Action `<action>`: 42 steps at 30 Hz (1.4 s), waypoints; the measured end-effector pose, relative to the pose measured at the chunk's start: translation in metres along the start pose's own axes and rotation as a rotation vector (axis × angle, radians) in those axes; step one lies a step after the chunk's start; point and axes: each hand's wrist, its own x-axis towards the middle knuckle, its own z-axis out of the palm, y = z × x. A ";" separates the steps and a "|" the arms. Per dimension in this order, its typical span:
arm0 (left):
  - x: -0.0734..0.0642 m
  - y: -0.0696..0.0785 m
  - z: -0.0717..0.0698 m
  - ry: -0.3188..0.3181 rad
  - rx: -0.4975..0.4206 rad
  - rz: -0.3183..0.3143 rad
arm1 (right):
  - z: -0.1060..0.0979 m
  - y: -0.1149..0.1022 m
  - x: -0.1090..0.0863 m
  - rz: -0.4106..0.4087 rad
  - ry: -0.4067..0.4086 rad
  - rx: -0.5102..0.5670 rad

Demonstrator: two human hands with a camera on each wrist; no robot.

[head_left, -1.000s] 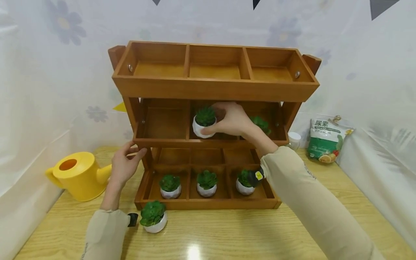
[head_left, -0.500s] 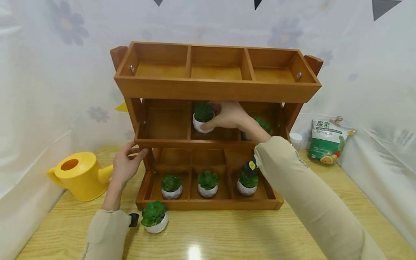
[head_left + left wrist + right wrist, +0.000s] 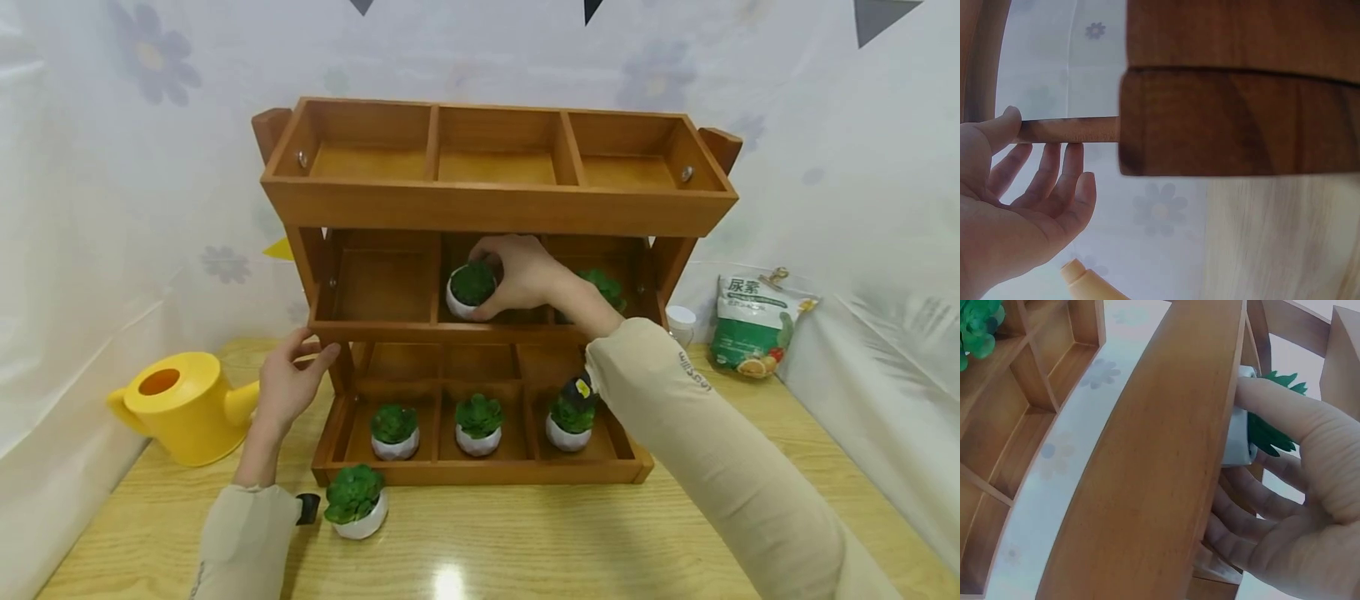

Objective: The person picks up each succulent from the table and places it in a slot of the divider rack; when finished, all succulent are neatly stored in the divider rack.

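A white faceted pot with a green succulent [image 3: 471,285] sits low in the centre compartment of the middle tier of a brown wooden plant shelf [image 3: 495,208]. My right hand [image 3: 525,271] grips this pot from its right side. The right wrist view shows the thumb over the pot [image 3: 1238,440] just behind the tier's front board [image 3: 1141,444]. My left hand [image 3: 288,379] is at the shelf's left side, below the middle tier. In the left wrist view, its thumb and fingers pinch a thin wooden bar [image 3: 1069,130] of the shelf.
The bottom tier holds several potted succulents [image 3: 478,423]. Another plant [image 3: 602,287] stands in the middle tier's right compartment, partly hidden by my right arm. One potted succulent [image 3: 356,500] is on the table at front left. A yellow watering can [image 3: 187,408] stands left, a green-white bag [image 3: 757,325] right.
My right hand has lowered the potted succulent into the centre compartment, after a slight lift half a second ago. My left hand has stayed at the shelf's side.
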 end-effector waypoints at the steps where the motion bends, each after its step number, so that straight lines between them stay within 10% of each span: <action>1: 0.000 0.000 0.000 0.000 0.000 0.002 | -0.001 0.000 0.000 -0.002 -0.005 -0.004; 12: -0.001 -0.001 0.000 -0.006 0.001 0.003 | -0.011 0.000 -0.013 -0.020 -0.070 0.063; 24: 0.002 -0.001 0.000 -0.013 -0.007 0.007 | -0.012 0.011 -0.061 -0.128 0.110 0.151; 31: 0.000 -0.002 0.000 0.006 0.000 0.015 | 0.021 -0.003 -0.089 -0.319 0.205 0.296; 42: 0.001 0.000 0.002 0.008 0.000 0.019 | 0.088 -0.013 -0.102 -0.272 0.209 0.590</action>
